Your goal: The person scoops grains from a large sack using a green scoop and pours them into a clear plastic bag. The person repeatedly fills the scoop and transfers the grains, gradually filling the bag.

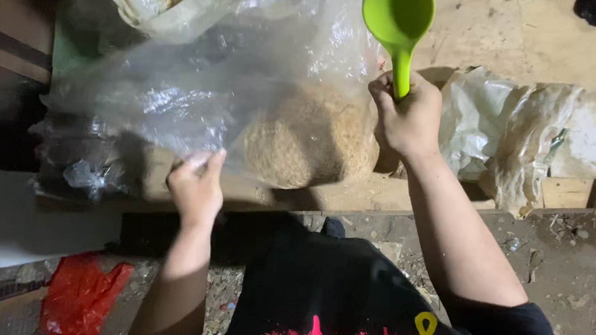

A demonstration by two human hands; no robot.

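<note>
At centre frame my left hand pinches the clear plastic bag of tan sawdust on the wooden worktop; my right hand is closed around the green plastic scoop at upper centre.

Dim scene, harsh frontal light, glare on plastic bag.

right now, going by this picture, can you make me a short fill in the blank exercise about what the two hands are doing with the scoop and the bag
1. The right hand holds a scoop whose colour is ____.
2. The left hand grips the edge of a clear ____ bag.
3. Inside the bag lies a heap of brownish grainy material, to the ____ of the scoop's handle as the picture shows it.
4. A crumpled ____ bag lies low at the picture's left, below the left hand.

Missing words: green; plastic; left; red
</note>
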